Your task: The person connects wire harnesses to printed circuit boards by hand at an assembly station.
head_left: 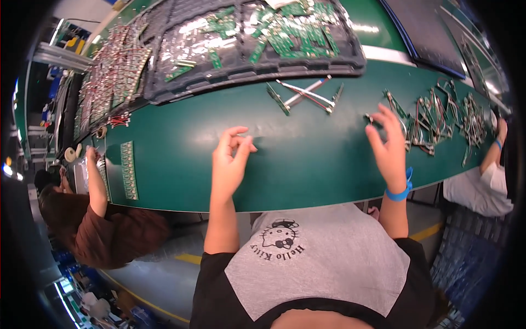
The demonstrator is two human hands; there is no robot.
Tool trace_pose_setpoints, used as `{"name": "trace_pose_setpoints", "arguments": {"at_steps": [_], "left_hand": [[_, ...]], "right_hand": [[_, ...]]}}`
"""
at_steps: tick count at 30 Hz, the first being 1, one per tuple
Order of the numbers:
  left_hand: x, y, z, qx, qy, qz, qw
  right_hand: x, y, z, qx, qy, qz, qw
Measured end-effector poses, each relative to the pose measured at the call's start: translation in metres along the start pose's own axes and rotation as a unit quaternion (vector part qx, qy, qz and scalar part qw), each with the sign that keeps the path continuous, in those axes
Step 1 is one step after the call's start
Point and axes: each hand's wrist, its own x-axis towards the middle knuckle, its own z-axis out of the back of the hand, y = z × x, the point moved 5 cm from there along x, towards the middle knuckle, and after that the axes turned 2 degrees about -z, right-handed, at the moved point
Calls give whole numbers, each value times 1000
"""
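My left hand [229, 163] hovers over the green table mat, its fingers loosely curled and the thumb apart from them, with nothing visible in it. My right hand [390, 152], wearing a blue wristband [401, 192], is raised to the right with thumb and fingers spread. A small dark piece [369, 117] shows beside its fingertips; whether they touch it I cannot tell. Ahead, between my hands, two wired circuit-board assemblies [307, 94] lie with their cables crossed. Close beyond my right hand lies a loose group of wired circuit boards [430, 120].
A black plastic tray [257, 78] of small green boards spans the far side. A heap of red-wired boards [112, 77] stands far left. One board strip [128, 170] lies nearer left. Co-workers' arms [97, 183] reach in at both sides. A dark blue-edged panel [427, 35] is far right.
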Motion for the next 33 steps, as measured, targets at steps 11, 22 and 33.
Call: {"name": "trace_pose_setpoints", "arguments": {"at_steps": [11, 22, 33], "left_hand": [[98, 12, 140, 8, -173, -21, 985], [229, -5, 147, 505, -185, -36, 842], [235, -8, 139, 671, 38, 21, 740]], "right_hand": [[24, 41, -89, -64, 83, 169, 980], [52, 36, -139, -123, 80, 168, 975], [32, 41, -74, 194, 183, -14, 964]]}}
